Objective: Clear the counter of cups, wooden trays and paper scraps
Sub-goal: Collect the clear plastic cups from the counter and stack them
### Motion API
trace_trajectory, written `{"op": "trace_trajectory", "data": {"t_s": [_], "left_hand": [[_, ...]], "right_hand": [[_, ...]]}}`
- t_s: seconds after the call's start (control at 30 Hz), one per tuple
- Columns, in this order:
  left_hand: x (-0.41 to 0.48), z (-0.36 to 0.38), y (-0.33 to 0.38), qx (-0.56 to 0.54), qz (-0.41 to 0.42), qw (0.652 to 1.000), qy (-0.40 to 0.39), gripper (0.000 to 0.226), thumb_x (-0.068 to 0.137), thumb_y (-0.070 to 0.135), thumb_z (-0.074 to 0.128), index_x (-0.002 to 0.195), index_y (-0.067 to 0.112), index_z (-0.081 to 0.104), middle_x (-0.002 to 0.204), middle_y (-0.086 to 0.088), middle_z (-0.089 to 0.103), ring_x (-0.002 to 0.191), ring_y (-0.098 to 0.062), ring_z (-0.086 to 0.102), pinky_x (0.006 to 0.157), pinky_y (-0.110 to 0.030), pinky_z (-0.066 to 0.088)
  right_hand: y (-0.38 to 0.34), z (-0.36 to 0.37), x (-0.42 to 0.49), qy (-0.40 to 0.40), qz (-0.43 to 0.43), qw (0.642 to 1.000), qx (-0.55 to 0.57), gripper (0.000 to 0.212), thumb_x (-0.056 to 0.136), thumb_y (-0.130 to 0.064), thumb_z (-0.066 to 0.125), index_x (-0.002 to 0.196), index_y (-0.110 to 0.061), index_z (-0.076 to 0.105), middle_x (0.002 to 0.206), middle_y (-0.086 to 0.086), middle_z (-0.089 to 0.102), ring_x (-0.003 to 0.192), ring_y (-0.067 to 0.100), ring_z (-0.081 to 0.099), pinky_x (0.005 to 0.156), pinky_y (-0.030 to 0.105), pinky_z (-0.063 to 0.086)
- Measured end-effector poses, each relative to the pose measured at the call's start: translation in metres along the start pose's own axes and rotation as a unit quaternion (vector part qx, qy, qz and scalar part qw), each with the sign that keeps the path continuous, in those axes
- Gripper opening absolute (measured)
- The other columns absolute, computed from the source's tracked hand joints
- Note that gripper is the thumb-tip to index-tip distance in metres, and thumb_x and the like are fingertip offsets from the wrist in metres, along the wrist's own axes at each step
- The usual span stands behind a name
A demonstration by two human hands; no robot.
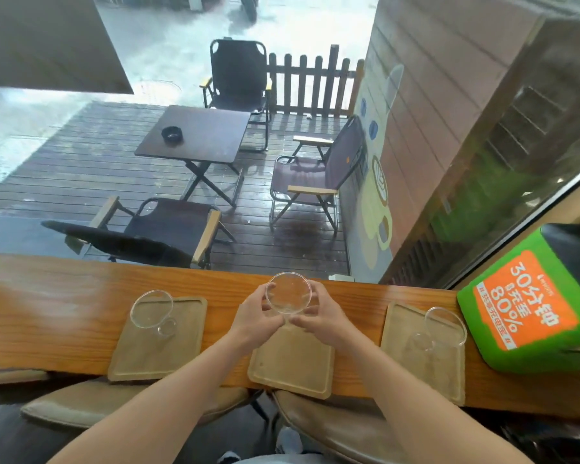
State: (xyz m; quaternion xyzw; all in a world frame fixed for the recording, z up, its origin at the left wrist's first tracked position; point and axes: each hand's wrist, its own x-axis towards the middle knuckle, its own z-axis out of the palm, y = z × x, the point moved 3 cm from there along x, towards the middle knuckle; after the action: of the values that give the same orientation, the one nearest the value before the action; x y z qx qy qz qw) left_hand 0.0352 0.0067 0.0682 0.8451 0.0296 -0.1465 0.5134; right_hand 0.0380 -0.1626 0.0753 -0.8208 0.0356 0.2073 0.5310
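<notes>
Holding what, those two hands?

Both grip one clear glass cup [288, 293]: the left hand [252, 313] and right hand [322, 316] curl their fingers round it over the far end of the middle wooden tray [292, 363], its mouth turned toward the camera.

And the other cups?

On the wooden counter [47, 313], a left glass cup [151, 308] lies tilted on the left wooden tray [154, 346]. A right glass cup [446, 326] lies tilted on the right wooden tray [422, 363], just beside a green box [523, 313] with orange print.
</notes>
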Motion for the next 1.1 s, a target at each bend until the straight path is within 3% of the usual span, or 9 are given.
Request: {"op": "trace_trajectory", "data": {"t_s": [0.2, 0.37, 0.73, 0.87, 1.03, 1.1], "left_hand": [[-0.001, -0.022, 0.011, -0.029, 0.022, 0.998, 0.047, 0.074, 0.082, 0.026, 0.081, 0.145, 0.021, 0.043, 0.131, 0.003, 0.053, 0.116, -0.019, 0.056, 0.092, -0.034, 0.052], [0.0, -0.04, 0.01, -0.036, 0.032, 0.997, 0.066, 0.068, 0.083, 0.025, 0.08, 0.141, 0.026, 0.045, 0.128, 0.001, 0.055, 0.114, -0.021, 0.058, 0.081, -0.027, 0.052], [0.004, -0.072, 0.0, -0.037, 0.026, 0.994, 0.097, 0.066, 0.085, 0.025, 0.078, 0.143, 0.024, 0.045, 0.132, -0.004, 0.056, 0.111, -0.021, 0.06, 0.084, -0.032, 0.057], [-0.005, -0.093, -0.007, -0.029, 0.014, 0.991, 0.127, 0.064, 0.086, 0.029, 0.077, 0.142, 0.023, 0.046, 0.132, -0.001, 0.056, 0.109, -0.019, 0.06, 0.082, -0.029, 0.057], [-0.026, -0.133, -0.028, -0.026, -0.022, 0.988, 0.153, 0.065, 0.087, 0.031, 0.075, 0.144, 0.022, 0.044, 0.133, -0.002, 0.055, 0.114, -0.023, 0.059, 0.09, -0.043, 0.058], [-0.034, -0.15, -0.043, -0.015, -0.029, 0.986, 0.163, 0.065, 0.087, 0.03, 0.075, 0.144, 0.022, 0.044, 0.131, -0.002, 0.058, 0.11, -0.021, 0.061, 0.087, -0.038, 0.059]], "right_hand": [[-0.028, 0.002, 0.004, 0.01, -0.03, 0.999, 0.011, 0.07, 0.078, -0.025, 0.085, 0.134, -0.033, 0.044, 0.122, -0.009, 0.058, 0.109, 0.016, 0.063, 0.092, 0.042, 0.057], [-0.041, 0.01, 0.007, 0.011, -0.043, 0.999, 0.022, 0.071, 0.078, -0.029, 0.085, 0.136, -0.034, 0.045, 0.127, -0.004, 0.059, 0.11, 0.018, 0.063, 0.09, 0.042, 0.059], [-0.065, 0.034, 0.024, -0.013, -0.057, 0.997, 0.047, 0.068, 0.078, -0.028, 0.084, 0.135, -0.031, 0.047, 0.129, 0.0, 0.059, 0.111, 0.02, 0.063, 0.091, 0.042, 0.058], [-0.076, 0.054, 0.034, -0.042, -0.058, 0.996, 0.05, 0.068, 0.079, -0.026, 0.083, 0.136, -0.028, 0.047, 0.127, 0.002, 0.059, 0.111, 0.022, 0.063, 0.092, 0.044, 0.058], [-0.095, 0.099, 0.045, -0.1, -0.064, 0.992, 0.049, 0.071, 0.077, -0.026, 0.083, 0.138, -0.025, 0.046, 0.126, 0.004, 0.059, 0.11, 0.025, 0.064, 0.093, 0.048, 0.057], [-0.102, 0.119, 0.048, -0.12, -0.065, 0.99, 0.043, 0.072, 0.077, -0.025, 0.083, 0.138, -0.023, 0.046, 0.126, 0.005, 0.059, 0.109, 0.025, 0.065, 0.092, 0.049, 0.057]]}}
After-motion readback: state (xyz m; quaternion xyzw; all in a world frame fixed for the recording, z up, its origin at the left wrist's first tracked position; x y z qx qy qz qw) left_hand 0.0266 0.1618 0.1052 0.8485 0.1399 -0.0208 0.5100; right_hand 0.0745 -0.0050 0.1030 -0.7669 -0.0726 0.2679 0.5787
